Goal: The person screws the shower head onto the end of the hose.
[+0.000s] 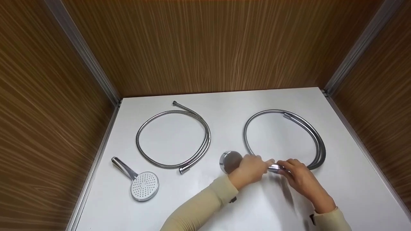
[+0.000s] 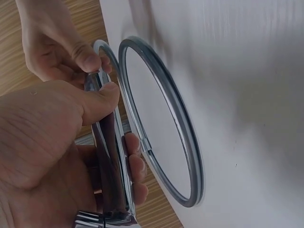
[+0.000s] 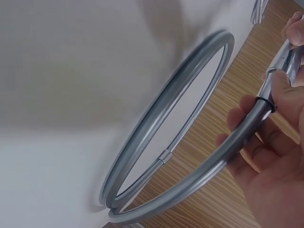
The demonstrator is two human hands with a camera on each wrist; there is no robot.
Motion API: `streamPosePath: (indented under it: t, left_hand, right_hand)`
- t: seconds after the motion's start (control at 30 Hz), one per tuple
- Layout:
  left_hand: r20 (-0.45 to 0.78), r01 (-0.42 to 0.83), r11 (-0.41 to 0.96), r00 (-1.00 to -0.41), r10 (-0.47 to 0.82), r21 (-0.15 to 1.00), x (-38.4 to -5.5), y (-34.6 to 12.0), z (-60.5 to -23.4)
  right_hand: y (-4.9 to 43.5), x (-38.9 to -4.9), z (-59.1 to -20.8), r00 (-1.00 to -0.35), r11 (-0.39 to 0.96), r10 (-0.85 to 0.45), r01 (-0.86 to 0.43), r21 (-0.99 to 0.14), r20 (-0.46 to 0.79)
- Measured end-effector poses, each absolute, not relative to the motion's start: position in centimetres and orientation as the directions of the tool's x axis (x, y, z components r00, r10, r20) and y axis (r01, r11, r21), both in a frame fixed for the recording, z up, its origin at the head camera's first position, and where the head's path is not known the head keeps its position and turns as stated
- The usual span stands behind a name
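Observation:
My left hand grips a chrome shower head by its handle, the round head pointing left. At the handle's end, my right hand pinches the end fitting of a smooth grey shower hose. The fitting meets the handle end in line, and fingers cover part of the joint. From there the hose curves down in the right wrist view, and its coil stands on the white table. The hose's other end fitting lies inside the coil at the back.
On the left of the white table lies a second shower head, spray face up. A coiled ribbed metal hose rests behind it, towards the middle. Wood-grain panels wall the table at the back and both sides.

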State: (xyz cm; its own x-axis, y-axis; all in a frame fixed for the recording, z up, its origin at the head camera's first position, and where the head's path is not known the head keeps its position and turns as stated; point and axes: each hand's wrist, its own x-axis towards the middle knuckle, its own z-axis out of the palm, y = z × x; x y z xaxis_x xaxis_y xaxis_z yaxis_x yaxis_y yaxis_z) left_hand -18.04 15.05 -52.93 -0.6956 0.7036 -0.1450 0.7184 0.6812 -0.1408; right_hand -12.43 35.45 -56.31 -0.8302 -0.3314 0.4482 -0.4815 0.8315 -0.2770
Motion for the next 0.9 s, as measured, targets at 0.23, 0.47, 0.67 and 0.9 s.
streamPosePath:
  t: [0.23, 0.47, 0.67, 0.9]
  left_hand:
    - [-0.136, 0.717, 0.682, -0.697, 0.704, -0.143, -18.05, 15.14, -53.34]
    - [-0.138, 0.707, 0.698, -0.707, 0.694, -0.115, -17.84, 15.19, -53.22]
    - [-0.136, 0.697, 0.709, -0.716, 0.684, -0.107, -17.67, 15.07, -52.96]
    - [-0.147, 0.697, 0.708, -0.716, 0.682, -0.112, -17.73, 15.01, -53.14]
  right_hand:
    - [35.33, -12.18, -56.46, -0.849, 0.828, -0.311, -0.462, -0.317, 0.427]
    - [35.24, -12.40, -56.53, -0.819, 0.814, -0.326, -0.497, -0.300, 0.473]
    - [35.27, -12.35, -56.57, -0.806, 0.812, -0.340, -0.512, -0.281, 0.485]
    - [35.23, -12.19, -56.51, -0.828, 0.815, -0.324, -0.490, -0.310, 0.457]
